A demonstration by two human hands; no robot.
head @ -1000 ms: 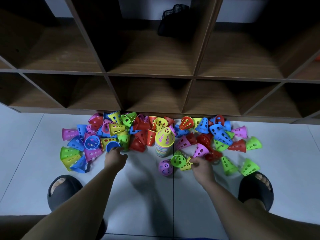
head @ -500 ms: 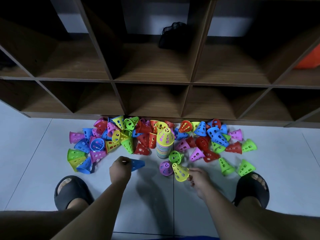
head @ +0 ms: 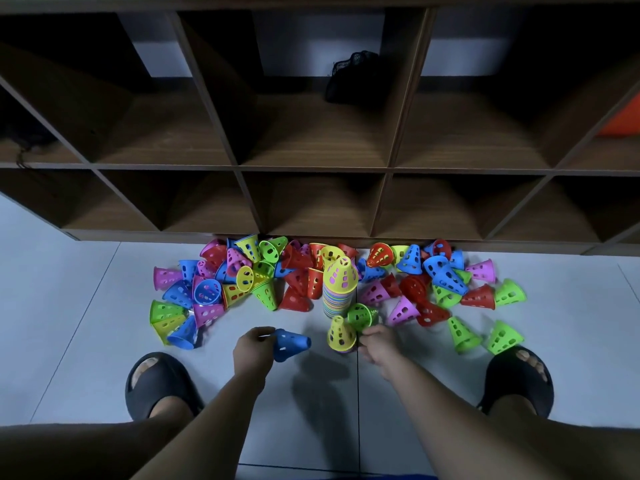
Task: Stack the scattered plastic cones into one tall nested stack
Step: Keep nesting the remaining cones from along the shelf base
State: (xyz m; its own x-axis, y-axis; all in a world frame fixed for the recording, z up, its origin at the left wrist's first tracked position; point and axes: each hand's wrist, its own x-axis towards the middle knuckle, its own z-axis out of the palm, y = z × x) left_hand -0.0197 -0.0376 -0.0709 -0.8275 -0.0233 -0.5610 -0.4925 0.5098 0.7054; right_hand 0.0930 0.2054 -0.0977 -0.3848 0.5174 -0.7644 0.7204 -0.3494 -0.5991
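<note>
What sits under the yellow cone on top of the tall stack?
Through holes in the yellow cone purple shows, likely another cone nested beneath. Lower in the stack only coloured rims show; the bodies are covered.

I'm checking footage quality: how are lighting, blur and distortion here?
Head view: dim, the wooden shelf nearly black inside; wide lens splays its dividers; soft shadows on the floor by the left hand; its blue cone and the right hand slightly smeared; cone stack sharp.

Setting read as a home room. Evidence: a dark wood cubby shelf [head: 311, 167] ran from 9 to 3 o'clock, over a pale tiled floor [head: 69, 323]. Toy plastic cones [head: 443, 271] lay heaped at 12 o'clock. The person wore black slippers [head: 162, 393] at 7 and 5 o'clock.
</note>
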